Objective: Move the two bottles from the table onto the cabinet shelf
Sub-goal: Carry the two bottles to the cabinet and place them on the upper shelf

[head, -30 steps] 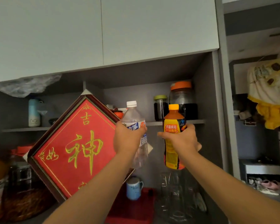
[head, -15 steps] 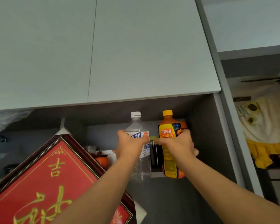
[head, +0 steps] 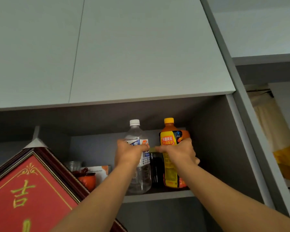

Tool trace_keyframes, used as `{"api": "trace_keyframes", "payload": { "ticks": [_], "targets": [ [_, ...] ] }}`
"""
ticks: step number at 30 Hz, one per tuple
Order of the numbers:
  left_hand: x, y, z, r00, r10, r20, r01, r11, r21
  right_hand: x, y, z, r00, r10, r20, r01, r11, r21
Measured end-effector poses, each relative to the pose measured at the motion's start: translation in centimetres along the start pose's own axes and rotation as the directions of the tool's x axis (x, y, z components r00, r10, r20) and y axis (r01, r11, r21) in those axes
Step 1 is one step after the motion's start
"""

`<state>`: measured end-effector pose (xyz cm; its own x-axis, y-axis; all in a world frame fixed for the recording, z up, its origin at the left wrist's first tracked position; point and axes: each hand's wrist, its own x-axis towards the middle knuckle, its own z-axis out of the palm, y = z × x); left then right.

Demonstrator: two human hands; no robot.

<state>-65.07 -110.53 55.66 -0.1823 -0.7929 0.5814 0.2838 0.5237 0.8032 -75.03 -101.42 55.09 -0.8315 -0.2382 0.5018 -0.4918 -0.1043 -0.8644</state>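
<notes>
My left hand [head: 130,154] grips a clear bottle [head: 139,174] with a white cap around its label. An orange bottle [head: 170,164] with a yellow cap is held in my right hand [head: 179,153]. Both bottles stand upright, side by side, with their bases at the front edge of the grey cabinet shelf [head: 159,195], at its right end. Whether the bases rest on the shelf I cannot tell.
Dark jars [head: 155,169] stand behind the two bottles. An orange ornament [head: 87,180], a small box [head: 97,171] and a glass [head: 73,165] sit further left on the shelf. A red framed plaque [head: 28,195] leans at the lower left. Closed cabinet doors [head: 124,47] hang above.
Both hands have lifted the bottles up and forward to the shelf; their bases are now level with the shelf's front edge. The camera has tilted upward.
</notes>
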Motion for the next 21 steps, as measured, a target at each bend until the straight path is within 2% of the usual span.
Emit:
{"api": "trace_keyframes", "payload": {
  "ticks": [21],
  "targets": [
    [1.7,-2.8,3.3,0.992,-0.069,0.104,0.07,0.998,-0.003,2.4,2.9,1.7,0.998,0.064,0.005,-0.064,0.997,-0.052]
  ]
}}
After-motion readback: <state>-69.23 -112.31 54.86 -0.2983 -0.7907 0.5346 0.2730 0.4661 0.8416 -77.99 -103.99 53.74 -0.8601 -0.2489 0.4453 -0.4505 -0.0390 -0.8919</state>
